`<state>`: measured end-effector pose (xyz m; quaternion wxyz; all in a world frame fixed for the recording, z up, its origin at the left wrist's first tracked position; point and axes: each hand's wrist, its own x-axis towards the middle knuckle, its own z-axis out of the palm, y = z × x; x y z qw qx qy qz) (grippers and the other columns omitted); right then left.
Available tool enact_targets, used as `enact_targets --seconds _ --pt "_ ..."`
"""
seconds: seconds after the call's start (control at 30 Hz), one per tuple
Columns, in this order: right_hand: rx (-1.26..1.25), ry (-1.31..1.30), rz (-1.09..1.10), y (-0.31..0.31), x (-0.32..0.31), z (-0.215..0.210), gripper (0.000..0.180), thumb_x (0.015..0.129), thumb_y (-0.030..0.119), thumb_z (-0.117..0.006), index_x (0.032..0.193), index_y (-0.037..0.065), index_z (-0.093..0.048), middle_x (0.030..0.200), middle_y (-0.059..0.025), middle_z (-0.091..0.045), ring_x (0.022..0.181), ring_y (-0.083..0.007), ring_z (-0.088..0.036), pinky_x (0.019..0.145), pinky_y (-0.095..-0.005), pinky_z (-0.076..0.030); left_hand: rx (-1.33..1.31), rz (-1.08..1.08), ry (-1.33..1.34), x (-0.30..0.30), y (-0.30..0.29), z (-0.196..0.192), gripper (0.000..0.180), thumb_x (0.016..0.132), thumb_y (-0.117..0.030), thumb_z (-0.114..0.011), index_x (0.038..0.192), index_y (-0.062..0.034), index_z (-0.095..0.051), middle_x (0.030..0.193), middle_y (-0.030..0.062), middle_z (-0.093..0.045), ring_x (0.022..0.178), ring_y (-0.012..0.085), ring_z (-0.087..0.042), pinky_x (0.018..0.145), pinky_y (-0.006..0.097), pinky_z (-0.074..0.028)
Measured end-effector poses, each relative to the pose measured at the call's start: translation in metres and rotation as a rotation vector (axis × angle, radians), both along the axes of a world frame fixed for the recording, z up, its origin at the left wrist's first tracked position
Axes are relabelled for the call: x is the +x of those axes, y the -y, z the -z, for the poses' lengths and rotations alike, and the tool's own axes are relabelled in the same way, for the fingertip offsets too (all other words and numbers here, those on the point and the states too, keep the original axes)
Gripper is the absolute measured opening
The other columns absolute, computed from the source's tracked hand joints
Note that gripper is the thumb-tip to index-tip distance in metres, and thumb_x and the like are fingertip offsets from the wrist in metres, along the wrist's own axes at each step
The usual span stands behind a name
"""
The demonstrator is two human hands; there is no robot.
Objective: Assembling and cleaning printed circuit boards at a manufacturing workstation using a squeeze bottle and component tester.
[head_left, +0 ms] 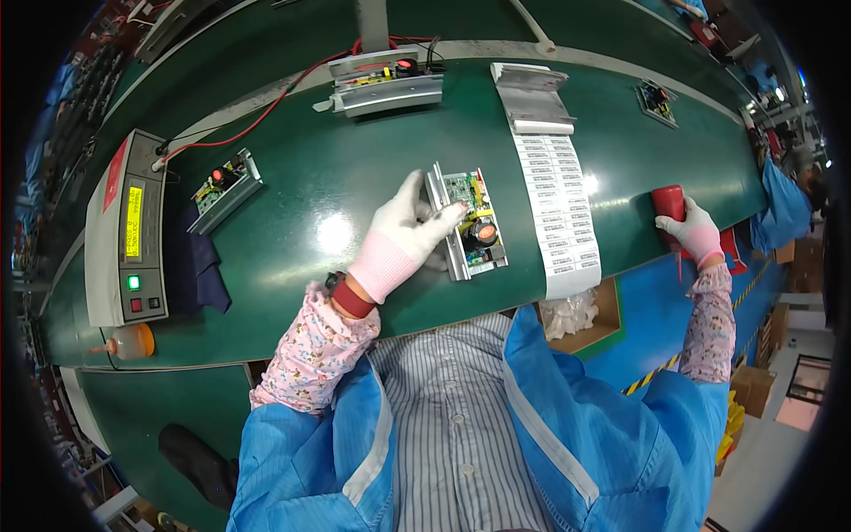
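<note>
"Gloves (390, 253) cover both hands, so what does the left hand (409, 229) do?"

"It is near the middle of the green worktop (328, 164), half open. Its thumb reaches over the metal side of a circuit module (481, 232) and touches it. The other fingers are loosely bent at the outer side; how firmly they grip, I cannot tell."

"And the right hand (694, 232)?"

"That one is closed around a red tool (667, 204), at the right edge of the worktop. The thin tip points downward."

"Where exactly does the circuit module lie?"

"Just left of the strip of white labels (560, 213), which runs from a silver bracket (532, 93) toward the person's body."

"What is on the left side?"

"An instrument with a yellow display (135, 222), and near it a second module (226, 188). Behind, a third module (390, 78) sits in a metal holder (394, 97)."
</note>
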<state>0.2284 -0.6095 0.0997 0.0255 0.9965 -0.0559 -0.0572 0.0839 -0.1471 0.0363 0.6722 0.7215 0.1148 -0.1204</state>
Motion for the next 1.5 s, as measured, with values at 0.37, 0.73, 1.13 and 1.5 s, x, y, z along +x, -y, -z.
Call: enact_targets --seconds 0.37,0.73,1.13,1.5 --pt "0.869 0.274 -0.610 -0.292 0.034 0.006 0.029 0.091 0.026 -0.068 0.107 0.003 -0.076 0.099 -0.0077 -0.077 0.082 -0.0207 -0.069 0.078 -0.0301 -0.053 1.421 -0.228 0.922 0.122 -0.066 -0.017 0.038 0.085 -0.035 -0.068 0.114 -0.0098 -0.065 0.117 0.0076 -0.067 0.109 0.0291 -0.061 0.098 0.045 -0.043" --pt "0.489 0.455 -0.657 -0.368 0.093 0.046 0.032 0.087 0.032 -0.067 0.096 0.001 -0.071 0.089 -0.0149 -0.073 0.075 -0.0354 -0.065 0.069 -0.0413 -0.050 1.511 -0.157 0.584 0.182 -0.044 -0.009 0.016 0.088 -0.021 -0.061 0.086 -0.0170 -0.077 0.087 0.0081 -0.076 0.087 0.0277 -0.070 0.101 0.050 -0.037" --pt "0.935 0.302 -0.603 -0.316 0.026 0.035 0.020 0.093 0.015 -0.068 0.099 -0.004 -0.071 0.087 -0.0049 -0.072 0.073 -0.0123 -0.057 0.071 -0.0230 -0.046 1.175 -0.254 0.830 0.061 -0.067 -0.053 0.054 0.065 -0.017 -0.081 0.113 -0.0043 -0.059 0.103 0.0141 -0.064 0.099 0.0336 -0.059 0.101 0.045 -0.041" --pt "0.820 0.119 -0.595 -0.291 0.014 0.060 0.019 0.090 0.015 -0.069 0.097 -0.003 -0.070 0.081 -0.0042 -0.070 0.067 -0.0126 -0.053 0.065 -0.0246 -0.044 1.538 -0.340 0.540 -0.075 -0.131 -0.034 0.062 0.067 -0.014 -0.078 0.124 -0.0035 -0.058 0.116 0.0149 -0.062 0.109 0.0355 -0.057 0.102 0.045 -0.042"
